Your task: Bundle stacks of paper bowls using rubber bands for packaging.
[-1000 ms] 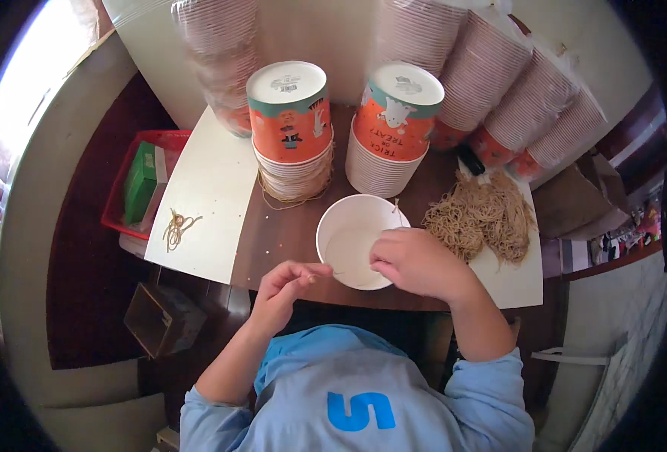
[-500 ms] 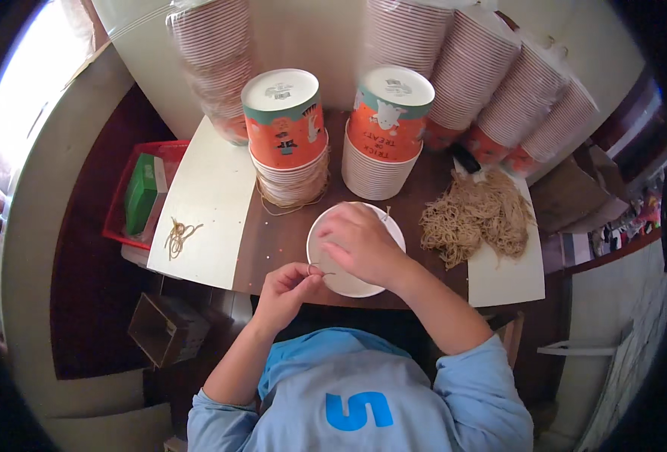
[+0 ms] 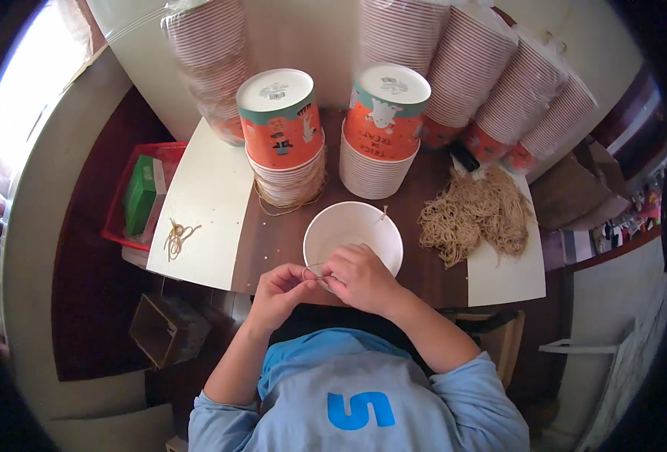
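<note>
Right in front of me stands a white paper bucket (image 3: 326, 232) with its open mouth up. A short knotted end of twine (image 3: 384, 214) shows at its far right rim. My left hand (image 3: 279, 295) is closed at the near left of the rim, pinching a thin piece of twine (image 3: 312, 266) that forms a small loop. Fingers of my right hand (image 3: 363, 277) meet it over the near rim, closed on the same twine. The exact grip of the fingertips is partly hidden.
Two nested stacks of buckets, the left stack (image 3: 279, 135) wound with twine and the right stack (image 3: 382, 132), stand behind. A twine heap (image 3: 473, 215) lies right, a few loose strands (image 3: 177, 239) left. Wrapped bucket stacks (image 3: 473, 68) line the back. A red bin (image 3: 119, 215) sits left.
My right hand has come down toward me from over the bucket's mouth to the twine at my left fingertips. More of the bucket's inside now shows.
</note>
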Demonstrator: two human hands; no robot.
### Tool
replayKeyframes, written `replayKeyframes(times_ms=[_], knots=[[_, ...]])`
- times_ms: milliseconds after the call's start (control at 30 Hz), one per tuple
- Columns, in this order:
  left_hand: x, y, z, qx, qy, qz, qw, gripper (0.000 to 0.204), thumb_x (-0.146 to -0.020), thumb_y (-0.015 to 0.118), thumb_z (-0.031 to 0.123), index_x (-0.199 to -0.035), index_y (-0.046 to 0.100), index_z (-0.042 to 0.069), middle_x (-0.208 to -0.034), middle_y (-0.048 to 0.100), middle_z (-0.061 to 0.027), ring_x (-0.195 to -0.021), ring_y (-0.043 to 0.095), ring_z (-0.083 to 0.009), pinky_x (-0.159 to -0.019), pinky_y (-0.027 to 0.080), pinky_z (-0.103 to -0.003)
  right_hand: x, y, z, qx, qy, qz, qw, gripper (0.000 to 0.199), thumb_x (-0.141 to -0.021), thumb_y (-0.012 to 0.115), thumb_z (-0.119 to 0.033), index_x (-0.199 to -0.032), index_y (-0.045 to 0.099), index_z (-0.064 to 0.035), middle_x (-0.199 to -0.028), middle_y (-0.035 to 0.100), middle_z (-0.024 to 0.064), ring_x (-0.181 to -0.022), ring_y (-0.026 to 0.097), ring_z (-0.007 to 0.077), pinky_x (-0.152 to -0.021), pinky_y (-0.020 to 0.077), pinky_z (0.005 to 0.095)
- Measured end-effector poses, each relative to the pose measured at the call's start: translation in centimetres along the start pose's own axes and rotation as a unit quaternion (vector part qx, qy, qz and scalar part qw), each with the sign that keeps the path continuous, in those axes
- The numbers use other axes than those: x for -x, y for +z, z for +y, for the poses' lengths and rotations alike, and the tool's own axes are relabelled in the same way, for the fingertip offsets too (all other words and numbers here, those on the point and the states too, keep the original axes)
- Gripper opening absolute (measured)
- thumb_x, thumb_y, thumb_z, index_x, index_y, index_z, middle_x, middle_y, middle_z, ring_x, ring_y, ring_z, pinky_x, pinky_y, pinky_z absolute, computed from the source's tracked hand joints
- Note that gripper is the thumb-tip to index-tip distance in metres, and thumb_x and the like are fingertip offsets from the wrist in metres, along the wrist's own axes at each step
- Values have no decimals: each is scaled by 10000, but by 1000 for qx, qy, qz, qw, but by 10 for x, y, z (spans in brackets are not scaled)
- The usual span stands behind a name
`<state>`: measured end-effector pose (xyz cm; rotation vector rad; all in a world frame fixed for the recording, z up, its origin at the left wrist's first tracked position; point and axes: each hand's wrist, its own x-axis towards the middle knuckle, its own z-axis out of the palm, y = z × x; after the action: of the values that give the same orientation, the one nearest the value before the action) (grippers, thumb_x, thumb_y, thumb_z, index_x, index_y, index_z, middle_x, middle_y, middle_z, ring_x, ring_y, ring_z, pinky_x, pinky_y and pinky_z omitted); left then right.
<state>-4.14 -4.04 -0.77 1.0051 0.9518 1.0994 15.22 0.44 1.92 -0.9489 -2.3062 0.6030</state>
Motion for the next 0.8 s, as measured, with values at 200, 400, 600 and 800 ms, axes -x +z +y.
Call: replayKeyframes(times_ms=[200, 400, 600, 800], knots=[[13, 12, 12, -192, 79, 87, 974, 108, -816, 687, 50, -903, 636, 12, -895, 664, -25, -813, 591, -68, -742, 472, -210, 11, -11, -34, -115, 118, 5, 986, 89, -783, 655, -84, -793, 594, -20, -734, 604, 95, -650, 601, 243, -593, 476, 339], [23, 24, 8, -498, 254, 130, 819, 78, -795, 679, 42, -846, 624, 20, -904, 680, -82, -812, 629, -103, -736, 503, -254, 30, 8, -42, -230, 235, -44, 943, 93, -823, 625, -84, -802, 597, 2, -701, 618, 110, -612, 611, 209, -573, 483, 320], [14, 25, -21, 49, -18, 133, 990, 75, -827, 637, 33, -869, 591, -9, -878, 672, -112, -756, 623, -144, -702, 499, -276, 36, 30, -31, 72, 140, 80, 984, 38, -809, 601, -60, -808, 592, -23, -778, 626, 121, -688, 628, 286, -585, 507, 372], [9, 30, -32, 296, -88, 106, 945, 45, -831, 588, -5, -851, 551, 10, -838, 642, -128, -723, 609, -194, -684, 501, -311, 32, 49, -5, -116, 139, 136, 974, 75, -825, 561, -17, -874, 614, 5, -802, 647, 111, -697, 652, 227, -610, 535, 328]])
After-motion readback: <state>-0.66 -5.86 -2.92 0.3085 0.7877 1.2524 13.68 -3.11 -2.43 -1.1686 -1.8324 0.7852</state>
